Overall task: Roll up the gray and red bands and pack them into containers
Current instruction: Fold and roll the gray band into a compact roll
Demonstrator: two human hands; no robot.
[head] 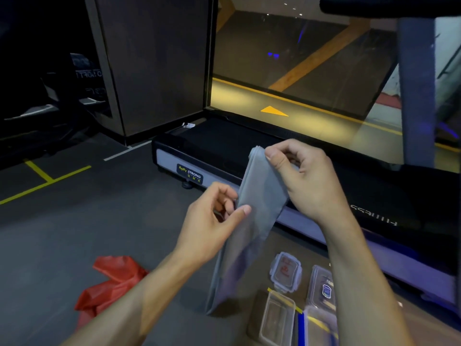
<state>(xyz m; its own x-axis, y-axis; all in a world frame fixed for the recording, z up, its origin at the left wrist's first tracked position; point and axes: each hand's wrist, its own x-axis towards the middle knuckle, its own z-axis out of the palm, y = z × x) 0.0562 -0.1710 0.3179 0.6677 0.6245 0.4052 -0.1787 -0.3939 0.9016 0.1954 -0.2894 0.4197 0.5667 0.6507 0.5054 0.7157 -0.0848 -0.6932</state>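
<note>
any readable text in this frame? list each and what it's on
"BODY STRONG": badge on the front end of the treadmill; smaller marks under it are too small to read.
"FITNESS": side rail lettering, seen upside down, partly cut off, so uncertain.
Reflected lettering in the dark glass: mirrored, unreadable.
Red print on the container lid: blurred.
Blue sticker on the second lid: too small.
Orange arrow in the reflection: sign only, no text.

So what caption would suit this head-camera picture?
Both hands, left and right, hold up the gray band; red band lies on the floor.
</note>
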